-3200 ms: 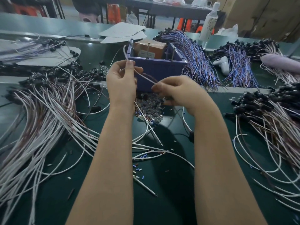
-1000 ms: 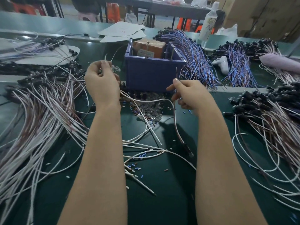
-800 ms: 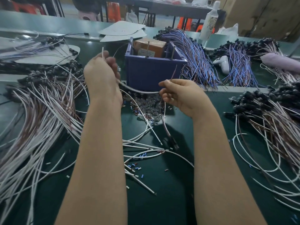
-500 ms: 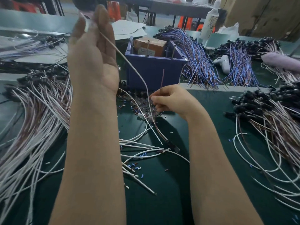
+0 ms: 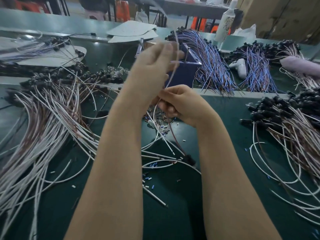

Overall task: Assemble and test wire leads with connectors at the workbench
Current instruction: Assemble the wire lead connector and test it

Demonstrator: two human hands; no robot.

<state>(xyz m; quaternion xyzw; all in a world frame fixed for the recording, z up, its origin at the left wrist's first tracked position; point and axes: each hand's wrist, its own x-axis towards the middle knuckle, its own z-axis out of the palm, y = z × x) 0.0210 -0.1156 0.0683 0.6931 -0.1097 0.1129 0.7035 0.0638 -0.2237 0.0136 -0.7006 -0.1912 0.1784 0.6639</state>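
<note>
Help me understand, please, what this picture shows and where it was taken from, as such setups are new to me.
No machine here: a person works with two bare hands, filmed by a wide-angle camera worn on the head, looking down at a green workbench. The right hand grips a thin lead that rises past the left hand, which is raised and too blurred to show its grip. The lead's lower end carries a black connector. Bundles of white leads lie at both sides; a blue bin stands behind the hands.

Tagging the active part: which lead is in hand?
The lead gripped by the right hand: it rises past the left hand and trails down to a black connector on the bench. All other leads lie untouched.
</note>
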